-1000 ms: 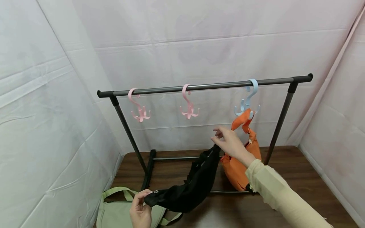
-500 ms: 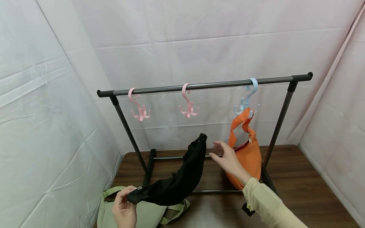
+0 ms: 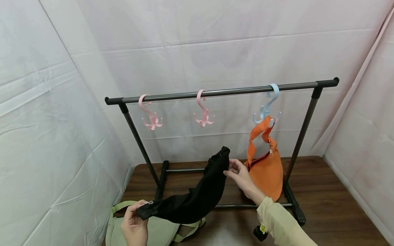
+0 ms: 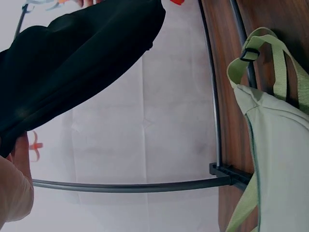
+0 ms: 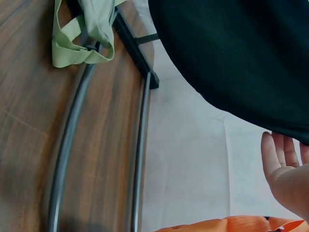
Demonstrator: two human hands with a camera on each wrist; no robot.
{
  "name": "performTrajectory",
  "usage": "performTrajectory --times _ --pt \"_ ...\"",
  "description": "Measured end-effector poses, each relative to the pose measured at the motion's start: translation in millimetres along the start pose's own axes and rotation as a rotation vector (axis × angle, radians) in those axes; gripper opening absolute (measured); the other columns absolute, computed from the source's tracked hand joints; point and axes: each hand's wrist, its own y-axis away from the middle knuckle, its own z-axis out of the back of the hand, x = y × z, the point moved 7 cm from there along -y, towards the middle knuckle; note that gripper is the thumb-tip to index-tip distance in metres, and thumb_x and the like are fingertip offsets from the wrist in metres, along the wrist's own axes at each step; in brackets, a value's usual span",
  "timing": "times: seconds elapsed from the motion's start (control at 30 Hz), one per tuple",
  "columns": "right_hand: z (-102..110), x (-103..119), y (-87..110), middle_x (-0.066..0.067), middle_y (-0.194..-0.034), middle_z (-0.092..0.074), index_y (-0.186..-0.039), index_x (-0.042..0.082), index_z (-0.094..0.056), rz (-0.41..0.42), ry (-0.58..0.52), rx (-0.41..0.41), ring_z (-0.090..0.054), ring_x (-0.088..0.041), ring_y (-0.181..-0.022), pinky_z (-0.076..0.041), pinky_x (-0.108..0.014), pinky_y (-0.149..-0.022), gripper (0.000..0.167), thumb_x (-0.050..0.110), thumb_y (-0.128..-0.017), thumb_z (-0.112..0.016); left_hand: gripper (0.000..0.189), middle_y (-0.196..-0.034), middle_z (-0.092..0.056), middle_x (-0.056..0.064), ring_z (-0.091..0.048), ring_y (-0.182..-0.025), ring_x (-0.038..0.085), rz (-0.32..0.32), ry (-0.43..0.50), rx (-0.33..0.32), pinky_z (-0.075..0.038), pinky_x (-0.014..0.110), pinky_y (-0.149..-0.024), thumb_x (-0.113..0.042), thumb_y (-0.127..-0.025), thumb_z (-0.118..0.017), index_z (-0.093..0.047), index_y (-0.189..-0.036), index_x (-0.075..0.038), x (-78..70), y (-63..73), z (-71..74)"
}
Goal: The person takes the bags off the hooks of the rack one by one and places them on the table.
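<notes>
A black crescent-shaped bag [image 3: 197, 201] is held off the table in front of the rack, sloping up to the right. My left hand [image 3: 135, 222] pinches its lower left end beside a small metal ring. At its raised right end is my right hand [image 3: 244, 179]; in the right wrist view the straight fingers [image 5: 279, 152] meet the bag's edge. Behind that hand, an orange bag [image 3: 267, 177] hangs by its strap from a light blue hook [image 3: 268, 106]. Two pink hooks, the left one [image 3: 150, 118] and the middle one [image 3: 203, 114], hang on the rack's bar with nothing on them.
The dark metal rack [image 3: 237, 91] stands on a brown wooden table [image 3: 332, 205]. A pale green bag [image 3: 160, 230] with straps lies at the front left. White cloth walls [image 3: 191, 68] enclose the sides and back.
My right hand let go of the black bag's upper end, dropped lower, then came back against its right edge. My left hand moved left with the bag.
</notes>
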Motion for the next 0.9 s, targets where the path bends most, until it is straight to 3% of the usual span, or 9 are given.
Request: performTrajectory --times 0.1,0.17,0.33,0.5,0.63,0.77,0.9 --pt "3.6 -6.5 4.9 -0.008 -0.095 -0.056 -0.108 0.002 -0.053 -0.034 -0.052 -0.023 -0.056 -0.017 -0.083 -0.049 -0.029 -0.073 0.027 0.007 -0.083 -0.062 0.016 -0.091 -0.064 0.002 -0.062 -0.081 0.010 0.033 0.047 0.004 -0.050 0.016 -0.071 0.015 -0.074 -0.062 -0.056 -0.086 0.006 5.6 3.0 0.1" --pt "5.9 -12.1 8.6 -0.007 -0.090 -0.054 -0.104 0.001 -0.054 -0.060 -0.073 -0.033 -0.055 -0.016 -0.078 -0.048 -0.027 -0.069 0.023 0.007 -0.083 -0.062 0.022 -0.090 -0.064 0.001 -0.062 -0.081 0.008 0.090 0.021 -0.010 -0.050 0.016 -0.069 0.021 -0.073 -0.059 -0.057 -0.087 0.004 11.7 5.8 1.9" --pt "11.5 -24.9 20.3 -0.004 -0.085 -0.055 -0.099 0.001 -0.055 -0.115 -0.098 -0.055 -0.053 -0.014 -0.074 -0.047 -0.025 -0.065 0.018 0.007 -0.083 -0.062 0.033 -0.086 -0.063 -0.007 -0.061 -0.078 0.003 0.293 -0.202 -0.083 -0.049 0.014 -0.065 0.027 -0.072 -0.052 -0.059 -0.088 -0.001 33.3 13.3 11.4" --pt "18.5 -36.9 35.3 -0.004 -0.083 -0.055 -0.095 0.002 -0.055 -0.167 -0.111 -0.076 -0.051 -0.013 -0.071 -0.045 -0.026 -0.063 0.016 0.007 -0.082 -0.063 0.021 -0.082 -0.060 -0.012 -0.059 -0.079 -0.002 0.512 -0.368 -0.080 -0.049 0.015 -0.069 0.019 -0.078 -0.054 -0.053 -0.088 0.000 54.2 22.8 18.0" --pt "24.1 -46.1 46.9 -0.004 -0.082 -0.056 -0.093 0.002 -0.054 -0.192 -0.113 -0.096 -0.053 -0.013 -0.071 -0.048 -0.030 -0.064 0.014 0.005 -0.081 -0.062 0.018 -0.079 -0.060 -0.013 -0.059 -0.078 -0.003 0.568 -0.345 -0.045 -0.048 0.014 -0.067 0.017 -0.079 -0.054 -0.050 -0.084 0.000 63.9 29.7 17.6" --pt "30.0 -52.7 60.8 -0.005 -0.081 -0.056 -0.093 0.000 -0.054 -0.239 -0.114 -0.140 -0.054 -0.014 -0.070 -0.049 -0.029 -0.062 0.014 0.001 -0.081 -0.060 0.014 -0.081 -0.062 -0.009 -0.060 -0.078 -0.002 0.543 -0.287 -0.011 -0.048 0.015 -0.066 0.013 -0.079 -0.057 -0.051 -0.086 0.002 76.1 38.4 19.3" --pt "35.4 -61.3 76.8 -0.003 -0.078 -0.056 -0.091 0.000 -0.055 -0.330 -0.095 -0.204 -0.053 -0.013 -0.068 -0.048 -0.027 -0.059 0.014 0.004 -0.080 -0.062 0.014 -0.082 -0.062 -0.003 -0.059 -0.077 -0.002 0.599 -0.346 -0.015 -0.049 0.017 -0.065 0.009 -0.079 -0.060 -0.051 -0.088 0.004 84.4 49.2 20.7"
